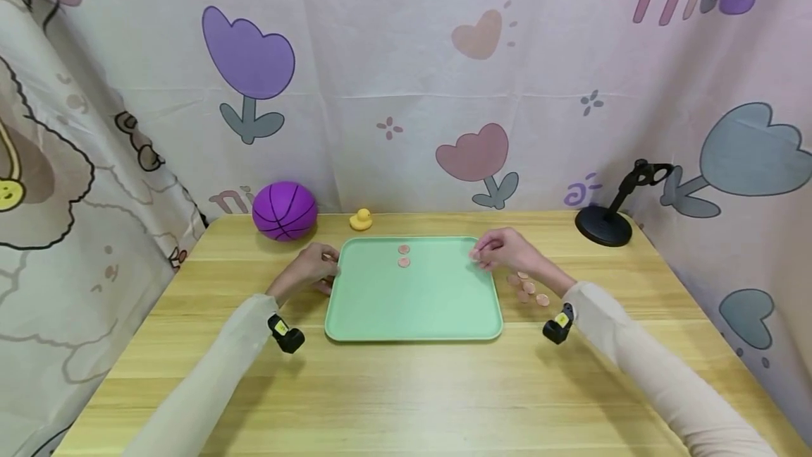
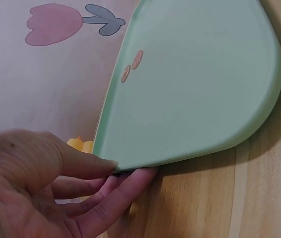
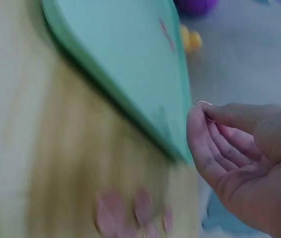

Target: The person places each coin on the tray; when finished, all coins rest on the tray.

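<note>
Though near the tray (image 1: 415, 309), yellow duck (image 1: 361, 220) apart.

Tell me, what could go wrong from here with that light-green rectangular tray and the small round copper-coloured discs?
The right hand pinches one disc, which might slip and drop. The left hand grips the tray by its edge, so a tug could slide the two discs lying on it. The long cream-coloured right sleeve is near the loose discs beside the tray, so it might scatter them.
</note>
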A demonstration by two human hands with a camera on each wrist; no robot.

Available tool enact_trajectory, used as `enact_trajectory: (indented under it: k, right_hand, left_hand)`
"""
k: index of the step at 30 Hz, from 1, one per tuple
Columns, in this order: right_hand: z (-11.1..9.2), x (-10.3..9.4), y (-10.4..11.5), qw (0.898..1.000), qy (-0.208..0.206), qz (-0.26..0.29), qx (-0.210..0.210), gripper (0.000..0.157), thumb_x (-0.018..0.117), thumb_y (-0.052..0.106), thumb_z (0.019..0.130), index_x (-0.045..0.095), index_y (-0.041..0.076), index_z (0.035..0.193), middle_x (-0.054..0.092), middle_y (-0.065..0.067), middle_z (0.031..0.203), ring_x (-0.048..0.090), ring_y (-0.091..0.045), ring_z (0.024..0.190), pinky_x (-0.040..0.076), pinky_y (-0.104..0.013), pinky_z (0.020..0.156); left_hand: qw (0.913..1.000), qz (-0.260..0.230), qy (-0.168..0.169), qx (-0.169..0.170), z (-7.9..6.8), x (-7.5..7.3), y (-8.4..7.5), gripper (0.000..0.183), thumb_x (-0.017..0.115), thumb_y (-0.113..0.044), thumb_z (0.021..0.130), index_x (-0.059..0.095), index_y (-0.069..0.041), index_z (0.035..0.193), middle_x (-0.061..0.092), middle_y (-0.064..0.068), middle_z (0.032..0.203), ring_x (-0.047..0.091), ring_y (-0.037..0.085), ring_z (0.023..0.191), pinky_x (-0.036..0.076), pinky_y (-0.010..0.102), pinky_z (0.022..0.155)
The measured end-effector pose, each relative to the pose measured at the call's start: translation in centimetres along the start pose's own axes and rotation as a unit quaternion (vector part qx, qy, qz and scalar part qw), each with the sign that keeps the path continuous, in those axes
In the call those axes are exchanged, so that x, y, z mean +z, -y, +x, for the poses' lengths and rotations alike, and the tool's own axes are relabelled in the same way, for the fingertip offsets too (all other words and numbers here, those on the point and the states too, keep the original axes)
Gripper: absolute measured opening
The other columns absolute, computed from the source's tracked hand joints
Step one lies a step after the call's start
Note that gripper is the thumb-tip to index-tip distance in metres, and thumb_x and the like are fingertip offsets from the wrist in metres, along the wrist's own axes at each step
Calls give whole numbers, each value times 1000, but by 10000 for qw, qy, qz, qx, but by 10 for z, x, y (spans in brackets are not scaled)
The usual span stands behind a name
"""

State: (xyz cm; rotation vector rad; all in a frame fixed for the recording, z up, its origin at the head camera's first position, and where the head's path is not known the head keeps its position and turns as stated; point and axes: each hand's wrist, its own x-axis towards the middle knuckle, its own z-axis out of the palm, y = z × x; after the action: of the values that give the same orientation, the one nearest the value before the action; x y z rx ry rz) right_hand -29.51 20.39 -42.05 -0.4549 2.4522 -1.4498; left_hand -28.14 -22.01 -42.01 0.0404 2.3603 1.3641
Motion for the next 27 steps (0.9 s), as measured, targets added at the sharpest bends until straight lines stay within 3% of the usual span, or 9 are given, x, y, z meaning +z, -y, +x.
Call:
enact_trajectory:
  k: [3,10,19,27]
  right_hand:
    - [3,22,9,9989,246,331,217,15,71,2,98,68,-11,104,74,-28,95,76,-28,77,69,-41,75]
    - [17,60,23,9947,316,680,698,14,74,4,96,68,-8,101,76,-21,89,74,-21,70,69,-36,72]
    - [29,105,43,9874,771,1114,821,11,70,3,98,71,-8,103,78,-18,98,75,-18,72,69,-34,76]
    - [32,115,42,9857,616,1257,937,12,69,0,98,71,-11,102,78,-21,100,74,-15,67,69,-32,73]
  left_hand:
    - [9998,-176,70,12,-2,-4,0,47,59,1,100,46,17,143,68,22,100,68,21,81,69,35,68]
    - [9984,-510,221,75,-3,-8,-2,54,59,0,100,40,19,147,72,24,101,72,20,79,69,35,69]
    - [9981,-519,-336,-50,-6,0,10,55,59,6,98,43,14,150,59,26,124,69,20,79,68,33,65]
    - [9977,-604,-266,121,0,6,6,62,59,7,98,37,8,156,55,30,131,67,21,82,68,32,65]
